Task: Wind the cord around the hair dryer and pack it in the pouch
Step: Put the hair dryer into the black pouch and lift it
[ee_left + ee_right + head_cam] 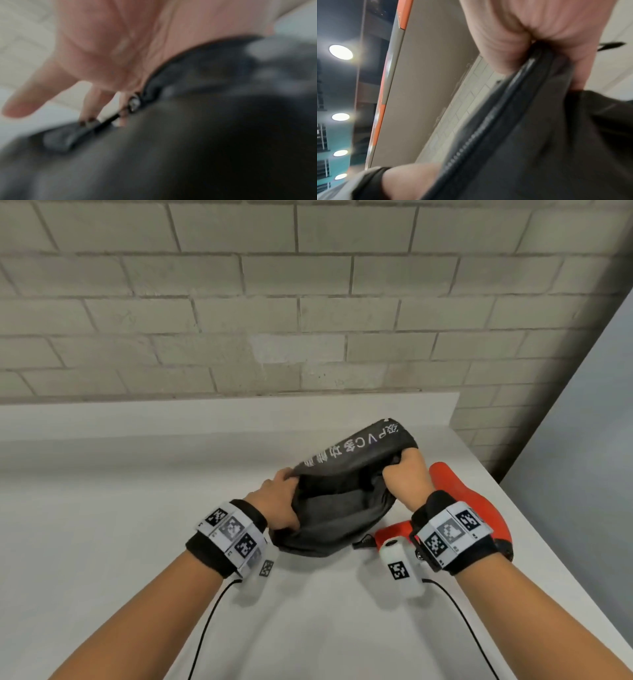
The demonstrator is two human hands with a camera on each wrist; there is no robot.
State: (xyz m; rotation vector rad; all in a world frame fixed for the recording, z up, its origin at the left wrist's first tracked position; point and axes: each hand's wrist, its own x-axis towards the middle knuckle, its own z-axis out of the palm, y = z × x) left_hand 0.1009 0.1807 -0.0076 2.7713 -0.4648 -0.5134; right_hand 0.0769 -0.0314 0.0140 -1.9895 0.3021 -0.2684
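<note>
The dark pouch (342, 494) is held just above the white surface (137, 508), its mouth being drawn apart. The left hand (277, 501) grips the near-left rim with fingers curled over the edge; the right hand (406, 474) is clenched in a fist on the far-right rim, the zipper (488, 128) tape running out from under its fingers in the right wrist view. The orange hair dryer (455, 494) lies on the surface to the right of the pouch, largely hidden behind the right wrist. How far the cord is wound cannot be told; only a short black stub (363, 542) shows by the dryer (the left wrist view is too blurred to add anything).

Judgement: the step in hand is the opening of the pouch. The rim should be stretched fully along the zipper line so that the mouth stands wide. The opening is best turned toward the dryer. One hand should remain on the rim while the other is released for the dryer, lest the soft fabric collapse.
</note>
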